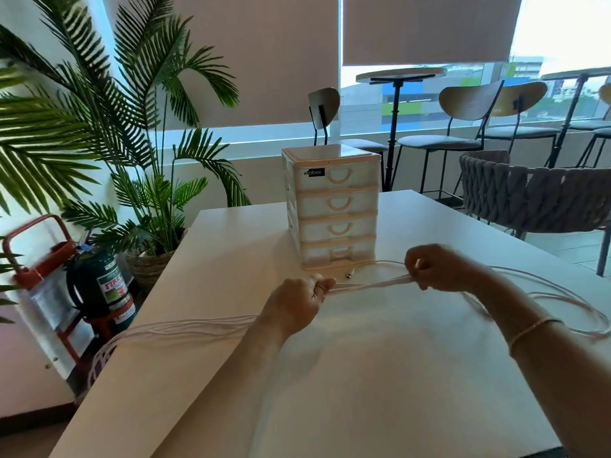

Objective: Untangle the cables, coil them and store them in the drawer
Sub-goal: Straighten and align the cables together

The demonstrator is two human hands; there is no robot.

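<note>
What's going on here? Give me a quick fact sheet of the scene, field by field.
Activity: a person sorting white cables on a white table
Left hand: grips the bundle
Right hand: pinches the same bundle
Cable span: stretched between both hands; strands trail over the left table edge, loops lie at right
Drawer unit: four drawers, all closed
Loose plug: beside the unit's base

Two bare forearms without sleeves, thin gold bangle (534,328) on the right wrist
</note>
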